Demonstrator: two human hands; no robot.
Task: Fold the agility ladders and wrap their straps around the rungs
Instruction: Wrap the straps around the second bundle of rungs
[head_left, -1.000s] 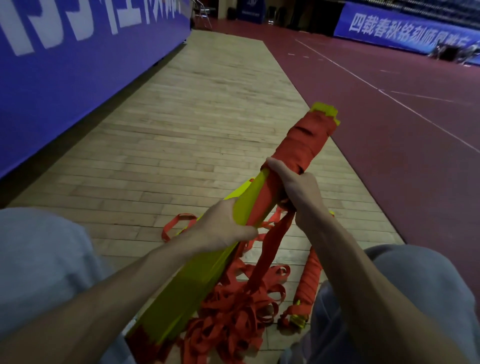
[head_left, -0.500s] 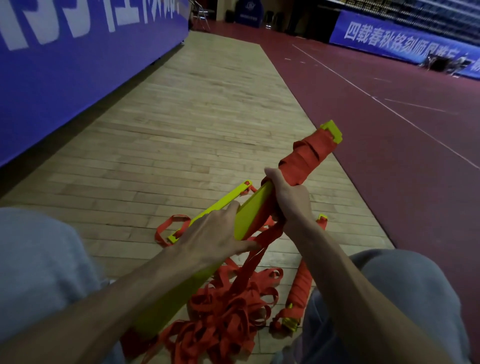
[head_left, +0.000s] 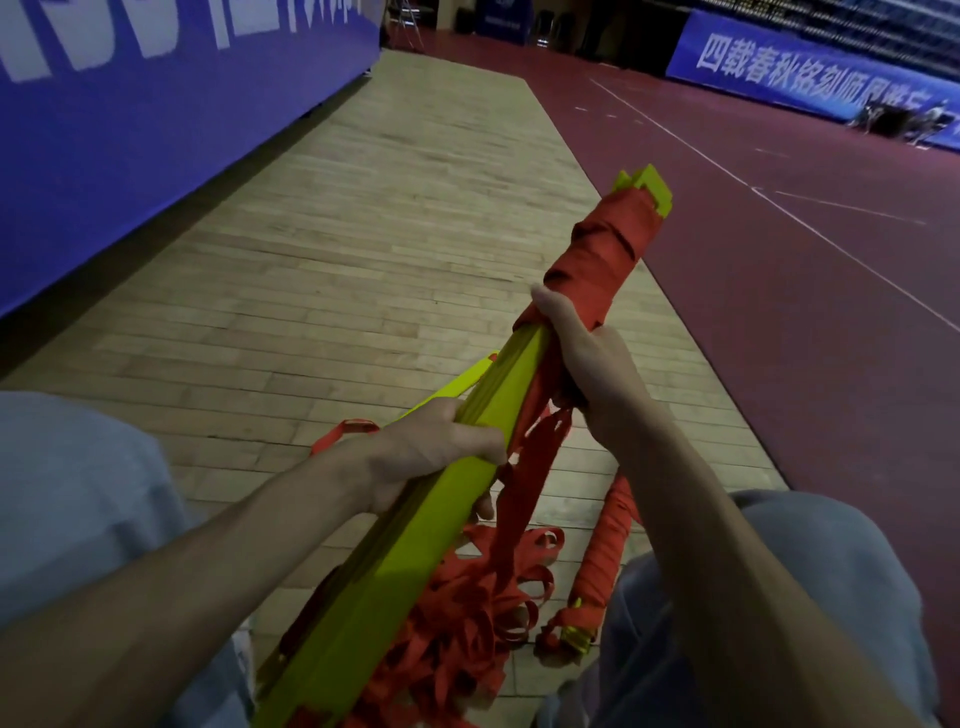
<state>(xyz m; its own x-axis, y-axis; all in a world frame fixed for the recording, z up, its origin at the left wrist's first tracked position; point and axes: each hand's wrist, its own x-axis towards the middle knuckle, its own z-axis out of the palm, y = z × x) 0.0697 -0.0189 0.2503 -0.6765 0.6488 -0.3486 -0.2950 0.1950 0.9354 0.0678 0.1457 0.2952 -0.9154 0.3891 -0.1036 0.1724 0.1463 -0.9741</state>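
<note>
A stack of yellow-green ladder rungs (head_left: 415, 545) slants from lower left up to the right. Its far end is wrapped in red strap (head_left: 597, 260). My left hand (head_left: 431, 441) grips the bare rungs at mid-length. Just beyond it, my right hand (head_left: 587, 358) grips the bundle at the edge of the wrapping and holds red strap against it. Loose red strap (head_left: 478, 608) hangs from there into a tangled pile on the floor. One more yellow rung (head_left: 457, 387) shows on the floor behind the bundle.
A second bundle fully wrapped in red strap (head_left: 602, 561) lies on the wooden floor (head_left: 389, 234) by my right knee (head_left: 831, 571). A blue banner wall (head_left: 130, 130) runs along the left. Dark red court surface (head_left: 779, 312) with white lines lies to the right.
The bundle dipped, then rose, and its far end sits higher in view than half a second ago. Both hands kept their grip.
</note>
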